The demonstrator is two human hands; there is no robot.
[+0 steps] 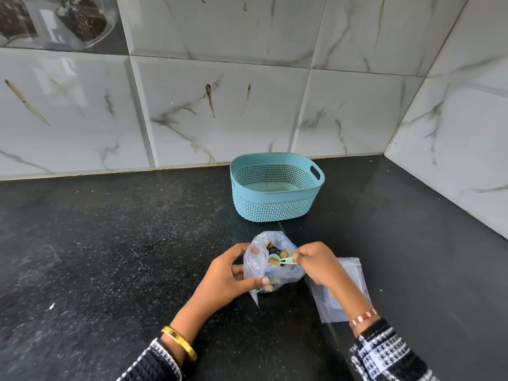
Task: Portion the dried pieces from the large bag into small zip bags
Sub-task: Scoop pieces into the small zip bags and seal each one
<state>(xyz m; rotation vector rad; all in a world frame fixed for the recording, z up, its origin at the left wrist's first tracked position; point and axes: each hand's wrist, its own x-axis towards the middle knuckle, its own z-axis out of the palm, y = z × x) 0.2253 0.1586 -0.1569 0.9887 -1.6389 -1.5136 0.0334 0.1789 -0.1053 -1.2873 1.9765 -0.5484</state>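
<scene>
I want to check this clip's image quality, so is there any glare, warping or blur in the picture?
Head view: window glare reflects on the glossy wall tiles; the wide lens bends the tile lines and the counter edge; the basket looks sharp; light is soft, shadows faint; the scoop and the pieces in the bag are small and hard to make out.

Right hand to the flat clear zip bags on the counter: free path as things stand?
Probably yes for path: the clear zip bags lie flat directly under the right hand and wrist, nothing between. But that hand is pinching the small teal scoop over the large plastic bag, so it isn't free to grasp.
</scene>
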